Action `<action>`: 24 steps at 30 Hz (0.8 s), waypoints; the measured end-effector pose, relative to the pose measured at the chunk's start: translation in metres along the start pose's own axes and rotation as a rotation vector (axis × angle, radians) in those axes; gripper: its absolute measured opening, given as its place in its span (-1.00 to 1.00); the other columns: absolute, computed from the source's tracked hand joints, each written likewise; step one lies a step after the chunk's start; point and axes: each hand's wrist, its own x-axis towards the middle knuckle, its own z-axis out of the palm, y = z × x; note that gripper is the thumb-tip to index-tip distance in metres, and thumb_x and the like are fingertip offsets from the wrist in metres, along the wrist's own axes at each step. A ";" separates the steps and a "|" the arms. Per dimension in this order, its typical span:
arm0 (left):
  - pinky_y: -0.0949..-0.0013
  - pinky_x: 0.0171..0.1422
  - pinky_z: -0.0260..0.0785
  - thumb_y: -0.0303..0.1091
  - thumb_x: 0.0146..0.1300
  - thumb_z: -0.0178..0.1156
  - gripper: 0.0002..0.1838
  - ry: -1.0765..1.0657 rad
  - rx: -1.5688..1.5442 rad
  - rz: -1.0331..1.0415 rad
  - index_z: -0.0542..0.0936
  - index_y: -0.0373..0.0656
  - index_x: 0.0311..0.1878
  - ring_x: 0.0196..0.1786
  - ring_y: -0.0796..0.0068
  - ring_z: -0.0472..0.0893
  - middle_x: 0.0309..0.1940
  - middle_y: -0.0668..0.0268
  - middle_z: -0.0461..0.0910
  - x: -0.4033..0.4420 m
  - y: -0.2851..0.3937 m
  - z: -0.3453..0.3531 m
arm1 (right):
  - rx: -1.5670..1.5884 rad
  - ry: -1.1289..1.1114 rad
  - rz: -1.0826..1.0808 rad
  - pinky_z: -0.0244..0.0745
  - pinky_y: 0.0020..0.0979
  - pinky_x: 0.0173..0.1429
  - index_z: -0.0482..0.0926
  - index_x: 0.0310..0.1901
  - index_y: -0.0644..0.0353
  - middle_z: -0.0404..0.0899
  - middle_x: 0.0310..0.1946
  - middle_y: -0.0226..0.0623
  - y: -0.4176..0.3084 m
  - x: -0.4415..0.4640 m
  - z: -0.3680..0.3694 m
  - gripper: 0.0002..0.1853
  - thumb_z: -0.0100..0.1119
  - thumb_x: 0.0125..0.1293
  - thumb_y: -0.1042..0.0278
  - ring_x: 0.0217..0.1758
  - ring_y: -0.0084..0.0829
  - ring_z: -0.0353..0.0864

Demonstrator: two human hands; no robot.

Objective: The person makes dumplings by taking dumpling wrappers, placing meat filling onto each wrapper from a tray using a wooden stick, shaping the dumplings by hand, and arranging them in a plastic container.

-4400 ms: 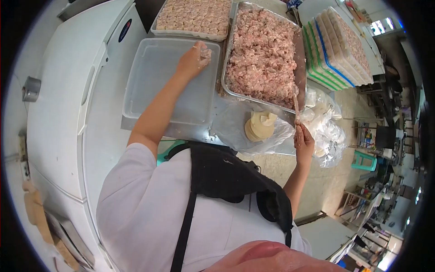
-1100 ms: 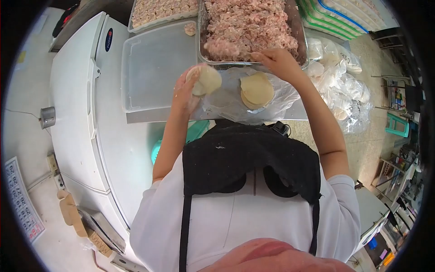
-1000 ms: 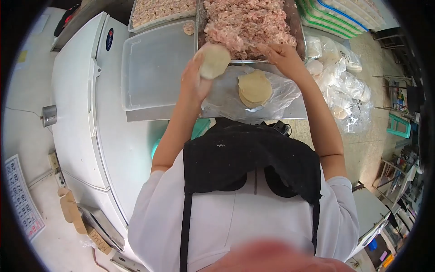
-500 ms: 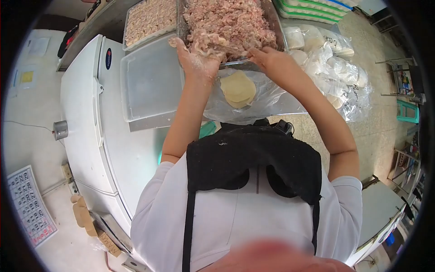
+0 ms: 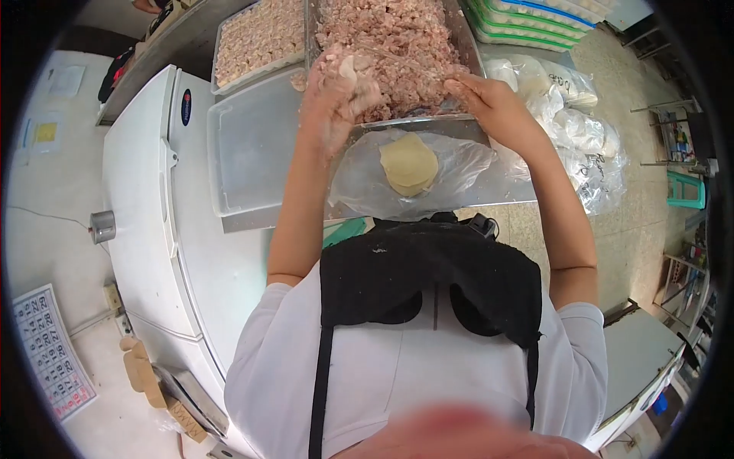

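My left hand (image 5: pixel 334 99) is smeared by motion at the front left of the metal tray (image 5: pixel 428 122). Its fingers curl round what looks like a pale dough wrapper (image 5: pixel 349 71) with meat on it; the blur hides details. The tray holds pinkish minced meat (image 5: pixel 397 30). At the tray's front right corner, my right hand (image 5: pixel 489 103) is closed on the end of a thin spatula (image 5: pixel 413 60), which slants left over the meat. In front of the tray, a small stack of round yellowish dough wrappers (image 5: pixel 409 164) lies on a clear plastic sheet (image 5: pixel 359 180).
Left of the tray are a container of filled dumplings (image 5: pixel 260 42) and a translucent plastic lid (image 5: pixel 256 145). On the right lie bagged white packs (image 5: pixel 569 115) below stacked green-rimmed containers (image 5: pixel 527 23). A white refrigerator (image 5: pixel 138 191) stands at left.
My left hand has gone from palm up to curled and blurred. My right hand has shifted right, away from it, along the tray. The whole view has shifted slightly.
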 end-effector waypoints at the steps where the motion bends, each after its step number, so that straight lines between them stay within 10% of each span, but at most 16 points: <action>1: 0.21 0.26 0.36 -0.23 0.09 0.36 -0.25 -0.078 0.302 0.093 0.30 -0.19 0.34 0.15 0.30 0.48 0.13 0.16 0.47 0.002 0.002 -0.009 | 0.063 -0.063 0.060 0.47 -0.27 -0.18 0.60 -0.06 0.25 0.61 -0.33 -0.04 -0.003 -0.002 -0.002 -0.68 0.00 0.43 0.17 -0.32 -0.07 0.58; 5: 0.29 0.23 0.38 -0.37 -0.01 0.41 -0.24 -0.323 0.957 0.526 0.36 -0.17 0.32 0.10 0.42 0.53 0.09 0.24 0.55 0.009 0.015 0.005 | 0.052 -0.179 0.103 0.47 -0.31 -0.15 0.59 0.00 0.23 0.63 -0.35 -0.02 -0.010 -0.010 -0.005 -0.67 0.03 0.43 0.16 -0.32 -0.08 0.58; 14: 0.35 0.06 0.43 -0.51 0.06 0.34 -0.75 -0.653 1.006 0.190 0.62 -0.23 -0.14 -0.06 0.46 0.57 -0.13 0.28 0.64 0.024 0.014 0.000 | 0.018 -0.051 -0.137 0.54 -0.27 -0.10 0.59 0.04 0.14 0.65 -0.17 -0.08 0.026 -0.012 0.020 -0.69 0.10 0.38 0.18 -0.18 -0.08 0.65; 24: 0.35 -0.10 0.46 -0.30 -0.03 0.48 -0.42 -0.213 1.123 -0.011 0.51 -0.29 0.06 -0.20 0.43 0.59 -0.14 0.20 0.63 0.021 -0.023 0.005 | -0.435 0.128 -0.142 0.52 -0.14 -0.31 0.57 -0.04 0.01 0.60 -0.37 -0.21 0.089 -0.004 0.037 -0.78 0.06 0.32 0.25 -0.30 -0.10 0.64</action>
